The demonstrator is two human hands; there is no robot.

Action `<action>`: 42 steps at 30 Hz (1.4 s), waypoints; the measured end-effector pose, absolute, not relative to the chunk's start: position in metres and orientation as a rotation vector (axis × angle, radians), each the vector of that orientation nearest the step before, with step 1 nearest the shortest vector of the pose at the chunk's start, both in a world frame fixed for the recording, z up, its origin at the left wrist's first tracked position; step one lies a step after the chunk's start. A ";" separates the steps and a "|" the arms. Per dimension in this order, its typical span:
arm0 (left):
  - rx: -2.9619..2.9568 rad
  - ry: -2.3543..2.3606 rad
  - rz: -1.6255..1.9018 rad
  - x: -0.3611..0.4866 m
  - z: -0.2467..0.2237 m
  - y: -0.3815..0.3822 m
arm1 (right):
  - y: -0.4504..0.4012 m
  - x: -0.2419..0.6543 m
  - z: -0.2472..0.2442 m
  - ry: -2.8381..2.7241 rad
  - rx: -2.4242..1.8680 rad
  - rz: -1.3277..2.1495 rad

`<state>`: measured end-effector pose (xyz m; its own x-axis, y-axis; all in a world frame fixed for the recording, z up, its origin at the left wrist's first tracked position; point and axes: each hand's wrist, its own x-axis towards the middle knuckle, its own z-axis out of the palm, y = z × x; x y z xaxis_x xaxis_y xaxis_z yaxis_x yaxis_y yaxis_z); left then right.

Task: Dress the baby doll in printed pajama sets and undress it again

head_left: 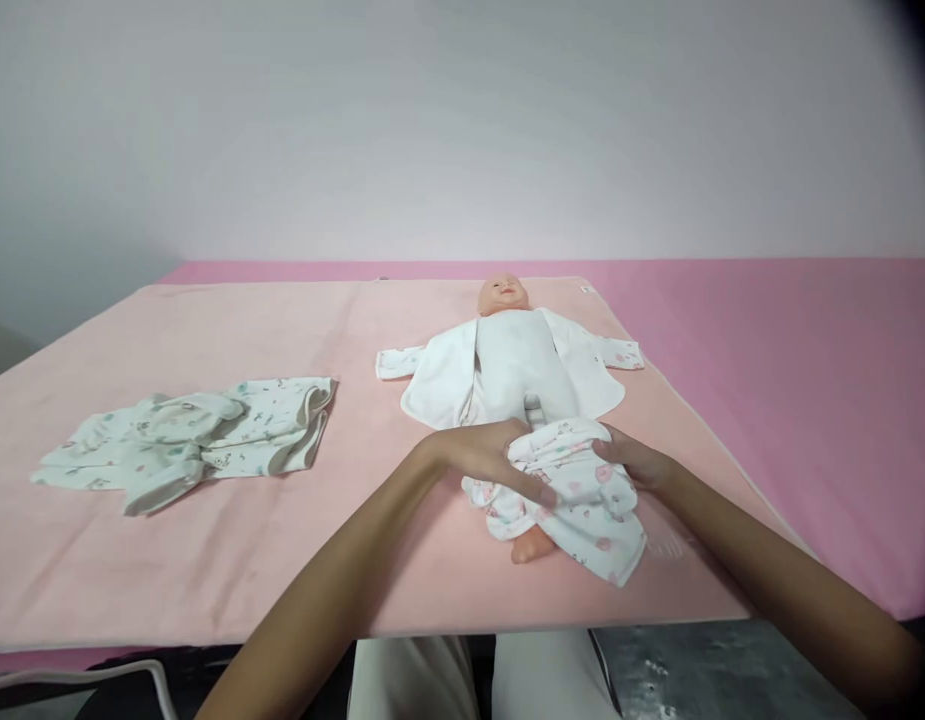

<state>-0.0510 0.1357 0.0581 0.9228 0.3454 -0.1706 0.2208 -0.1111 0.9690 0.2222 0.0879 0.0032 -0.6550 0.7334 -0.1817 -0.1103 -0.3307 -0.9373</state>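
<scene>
A baby doll [503,292] lies on its back, head away from me, with a white cloth body [516,358]. Its arms are in the sleeves of a white baby jacket [439,378], spread open at the front. Printed baby pants [582,480] are bunched around the doll's legs, and one foot [532,545] pokes out below. My left hand [492,455] is closed on the pants from the left, thumb across the cloth and other fingers partly hidden. On the right side my right hand [633,458] grips the pants near the waistband, its fingertips partly behind the fabric.
A set of printed baby clothes [207,440] lies loosely folded on the left of the pale pink mat [319,560]. Beneath the mat is a brighter pink table cover [792,400], which meets a pale wall at the back. The table's front edge is just before my legs.
</scene>
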 end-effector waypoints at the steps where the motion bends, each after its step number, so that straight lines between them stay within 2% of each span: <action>1: 1.689 0.425 0.101 -0.051 0.057 0.138 | 0.090 0.223 -0.001 -1.319 -0.841 2.027; 9: 1.545 0.430 0.193 -0.053 0.053 0.139 | 0.095 0.222 -0.009 -1.252 -1.042 1.909; 21: 1.484 0.599 0.247 -0.055 0.046 0.139 | 0.086 0.212 0.031 -1.722 -0.658 1.926; 25: 1.450 0.569 0.198 -0.057 0.043 0.142 | 0.084 0.211 0.035 -1.743 -0.713 1.902; 31: 1.588 0.639 0.002 -0.055 0.058 0.136 | 0.085 0.209 0.016 -1.503 -0.698 1.860; 42: 1.628 0.549 0.254 -0.054 0.054 0.132 | 0.078 0.212 0.024 -1.903 -0.667 1.799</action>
<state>-0.0537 0.1324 0.0541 0.8586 0.4896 -0.1520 0.2009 -0.0485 0.9784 0.2115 0.0785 0.0242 -0.7891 0.6141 -0.0140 0.0485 0.0395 -0.9980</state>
